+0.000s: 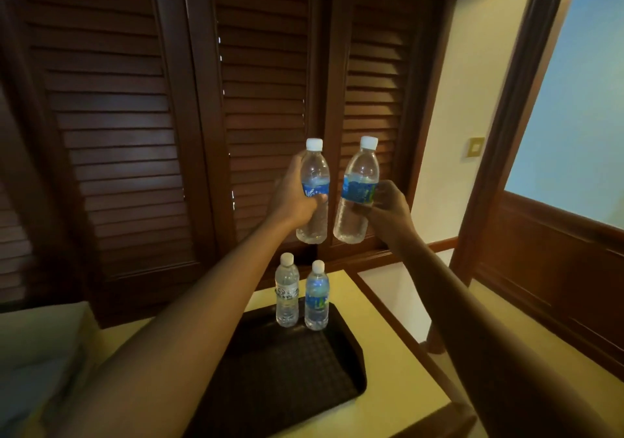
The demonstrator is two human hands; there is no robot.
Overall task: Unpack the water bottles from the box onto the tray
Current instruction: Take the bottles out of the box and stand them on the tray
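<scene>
From the head camera we see the left hand [293,197] wrapped around one water bottle [314,194] and the right hand [388,209] gripping a second bottle [357,194] (tilted slightly), both held above the dark tray [287,366], where two more bottles [287,290] [316,297] stand upright together at its far edge.

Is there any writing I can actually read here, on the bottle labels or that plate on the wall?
None can be read for certain.
Bottle in the left hand: blue label with white script, too blurred.
Bottle in the right hand: blue and green label, print too small.
Labelled bottle on the tray: blue label, blurred.
Other tray bottle: no blue label; marks unreadable.
Wall plate: no text visible.
</scene>
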